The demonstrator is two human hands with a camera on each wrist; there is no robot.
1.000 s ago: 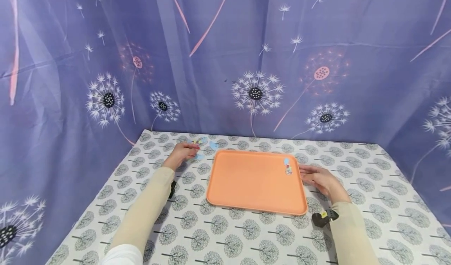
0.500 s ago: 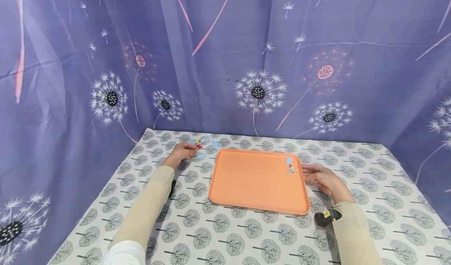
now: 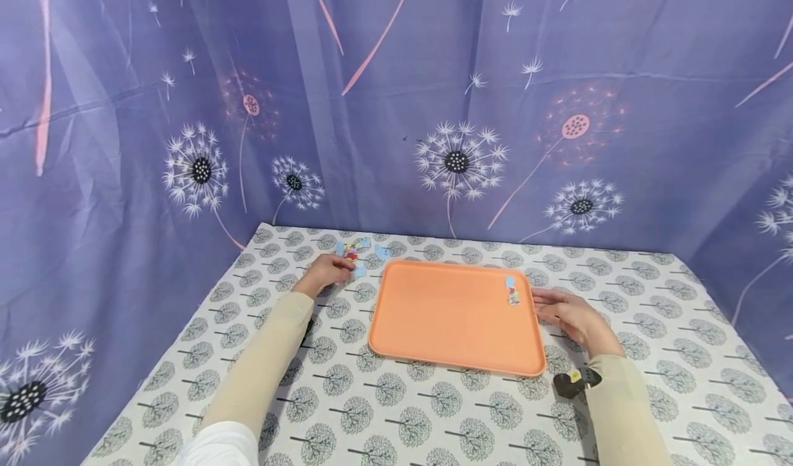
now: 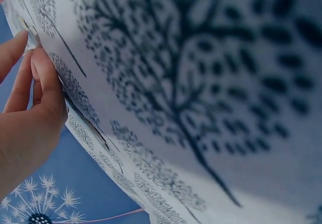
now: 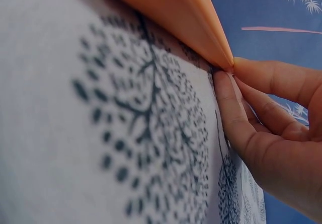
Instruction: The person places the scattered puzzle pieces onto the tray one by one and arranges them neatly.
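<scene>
In the head view my left hand (image 3: 328, 273) is at the back left of the table, its fingertips at a light blue puzzle piece (image 3: 360, 269), which they seem to pinch. Beside it lies a red-and-yellow puzzle piece (image 3: 351, 255), with further light blue pieces (image 3: 382, 252) behind and to the right. The left wrist view shows thumb and fingers close together, the piece mostly hidden. My right hand (image 3: 576, 320) is at the right rim of an orange tray (image 3: 455, 318). Seen from the right wrist, thumb and finger pinch the tray edge (image 5: 221, 53).
A few joined, colourful puzzle pieces (image 3: 512, 292) lie on the tray near its back right corner. A white cloth with grey trees covers the table (image 3: 427, 411). The purple dandelion curtain (image 3: 384, 142) hangs behind its far edge. Both wrists wear small black devices (image 3: 575, 381).
My left hand has left the red piece in the group and come to the light blue piece, which has shifted slightly back and right. The right hand stays at the tray. The view has shifted slightly.
</scene>
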